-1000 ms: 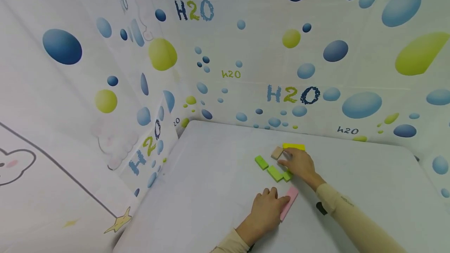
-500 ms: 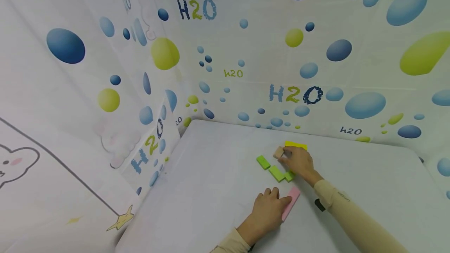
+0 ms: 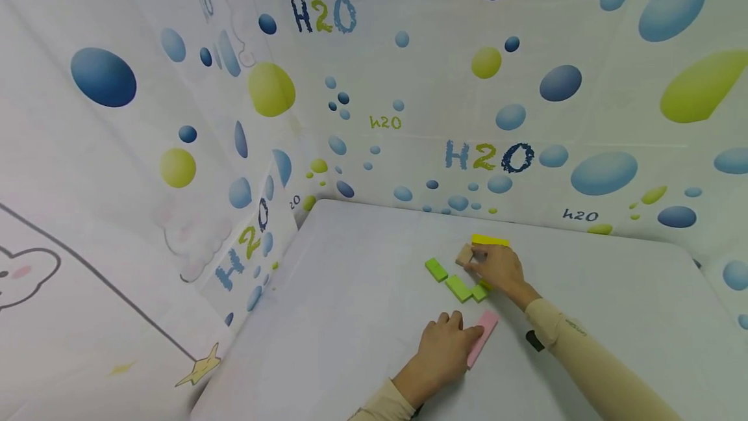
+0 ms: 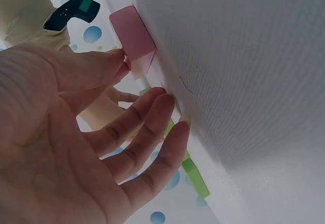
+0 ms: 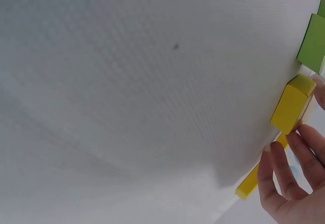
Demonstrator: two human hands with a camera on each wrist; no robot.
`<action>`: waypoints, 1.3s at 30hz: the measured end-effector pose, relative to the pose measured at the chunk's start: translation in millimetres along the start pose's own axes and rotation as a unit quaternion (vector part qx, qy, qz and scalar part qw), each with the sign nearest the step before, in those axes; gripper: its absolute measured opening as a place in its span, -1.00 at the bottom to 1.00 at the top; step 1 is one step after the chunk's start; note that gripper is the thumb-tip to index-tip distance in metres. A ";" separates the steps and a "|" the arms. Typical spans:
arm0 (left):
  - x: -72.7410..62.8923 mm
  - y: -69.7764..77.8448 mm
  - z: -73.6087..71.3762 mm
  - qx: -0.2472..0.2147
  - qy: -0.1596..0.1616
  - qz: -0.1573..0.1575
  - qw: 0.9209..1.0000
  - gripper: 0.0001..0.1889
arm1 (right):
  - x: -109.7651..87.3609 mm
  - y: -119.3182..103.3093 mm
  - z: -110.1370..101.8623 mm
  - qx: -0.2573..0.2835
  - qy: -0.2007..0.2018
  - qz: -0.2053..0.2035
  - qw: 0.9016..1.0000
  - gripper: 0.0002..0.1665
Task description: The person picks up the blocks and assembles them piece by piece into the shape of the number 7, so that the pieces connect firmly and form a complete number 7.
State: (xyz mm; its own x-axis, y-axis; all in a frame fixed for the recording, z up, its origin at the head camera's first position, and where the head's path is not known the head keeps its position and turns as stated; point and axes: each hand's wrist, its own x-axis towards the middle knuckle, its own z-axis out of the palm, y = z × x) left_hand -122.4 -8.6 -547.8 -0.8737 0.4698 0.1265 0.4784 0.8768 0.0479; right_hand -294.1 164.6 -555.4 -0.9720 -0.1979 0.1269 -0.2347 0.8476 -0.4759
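My left hand point(image 3: 442, 351) lies at the left side of a pink block point(image 3: 486, 333). Thumb and index finger touch its edge in the left wrist view, while the other fingers stretch out loosely. Farther back, my right hand point(image 3: 498, 269) pinches a small wooden block point(image 3: 465, 254) between thumb and fingertips. A yellow block point(image 5: 291, 106) stands beside those fingers, mostly hidden under the hand in the head view. Behind the fingertips lies another yellow block point(image 3: 489, 240). Several green blocks point(image 3: 458, 288) sit in a staggered row between the two hands.
A white table point(image 3: 350, 304) carries all the blocks. Walls hung with a white sheet point(image 3: 409, 70) printed with bubbles enclose its back and left sides. A dark wrist device point(image 4: 73, 11) sits on the right sleeve.
The right fingers have closed in on the wooden block and turned it slightly. The left hand and the pink block have stayed in place.
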 end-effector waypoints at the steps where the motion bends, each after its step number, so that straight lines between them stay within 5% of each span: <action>1: -0.1 -0.1 0.4 -0.001 0.001 -0.001 1.000 -0.51 | -0.8 -0.3 -0.4 0.001 -0.001 0.001 1.000 -0.33; 19: 0.9 -0.5 1.3 0.005 -0.010 -0.002 1.000 -0.55 | -7.6 7.1 -8.5 0.015 -0.003 -0.002 1.000 -0.55; 39: -2.0 -1.5 -3.2 0.004 -0.022 -0.002 1.000 -0.55 | -15.8 26.2 -19.3 0.008 -0.021 0.030 0.999 -0.53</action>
State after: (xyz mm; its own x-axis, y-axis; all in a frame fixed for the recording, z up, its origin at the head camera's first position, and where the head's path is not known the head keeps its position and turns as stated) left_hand -121.0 -11.2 -544.9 -0.8789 0.4696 0.0835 0.4738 0.8797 0.0398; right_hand -284.6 199.4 -553.0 -0.9840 -0.1674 0.0604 -0.1752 0.8508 -0.4954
